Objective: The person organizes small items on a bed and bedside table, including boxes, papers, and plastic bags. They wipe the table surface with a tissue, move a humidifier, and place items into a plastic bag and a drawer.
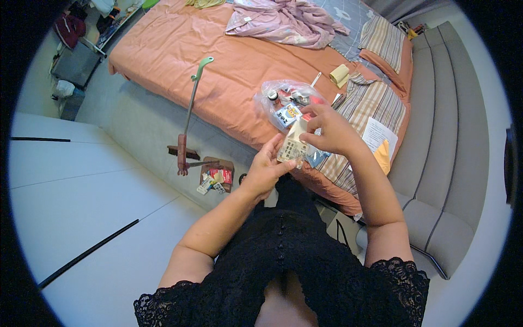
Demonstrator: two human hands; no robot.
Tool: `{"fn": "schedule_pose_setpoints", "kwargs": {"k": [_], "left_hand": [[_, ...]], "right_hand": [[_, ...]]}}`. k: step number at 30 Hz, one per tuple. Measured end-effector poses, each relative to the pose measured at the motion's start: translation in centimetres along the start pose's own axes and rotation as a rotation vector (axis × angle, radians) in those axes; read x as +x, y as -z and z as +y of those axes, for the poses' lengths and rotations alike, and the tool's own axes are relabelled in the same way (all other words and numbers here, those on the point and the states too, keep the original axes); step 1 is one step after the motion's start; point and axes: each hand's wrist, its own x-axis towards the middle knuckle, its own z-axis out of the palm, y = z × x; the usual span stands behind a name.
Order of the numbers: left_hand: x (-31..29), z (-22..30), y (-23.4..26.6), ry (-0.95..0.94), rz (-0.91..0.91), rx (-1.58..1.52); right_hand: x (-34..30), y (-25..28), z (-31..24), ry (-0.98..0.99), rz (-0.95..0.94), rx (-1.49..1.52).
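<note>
Over the near edge of the bed, a small cream-coloured printed box (295,146) is held between my two hands. My left hand (266,172) supports it from below, fingers and thumb around its lower end. At its upper right side, the bent thumb and fingers of my right hand (333,131) pinch it. Clear, shiny plastic shows by the box's lower end. Just beyond lies an open translucent plastic bag (263,111) on the bed. Inside are a white-and-blue box (288,115), a small dark-and-white container (273,97) and other packets, partly hidden by my right hand.
The bed (163,46) has an orange sheet, a pink crumpled cloth (283,24) and striped pillows (383,38). Papers (378,135) and a yellow envelope (383,156) lie right. A broom (188,152) and dustpan (224,163) with small boxes stand on the floor, left.
</note>
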Motion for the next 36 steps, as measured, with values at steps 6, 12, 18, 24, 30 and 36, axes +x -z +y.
{"fn": "schedule_pose_setpoints", "kwargs": {"k": [6, 12, 18, 24, 30, 36], "left_hand": [[0.5, 0.5, 0.6, -0.034, 0.031, -0.021], [0.5, 0.7, 0.4, -0.038, 0.021, -0.035], [0.1, 1.0, 0.2, -0.03, 0.061, -0.034], [0.3, 0.9, 0.1, -0.031, 0.043, -0.031], [0.6, 0.9, 0.7, -0.074, 0.038, -0.017], [0.8, 1.2, 0.8, -0.146, -0.019, -0.025]], "right_hand": [[-0.5, -0.2, -0.6, 0.047, 0.096, 0.112], [-0.4, -1.5, -0.4, 0.081, 0.109, 0.205], [-0.6, -1.7, -0.3, 0.056, 0.088, 0.21], [-0.7, -1.6, -0.3, 0.044, 0.109, 0.238], [-0.6, -2.1, -0.8, 0.067, 0.134, 0.308], [-0.3, -1.7, -1.0, 0.02, 0.158, 0.354]]}}
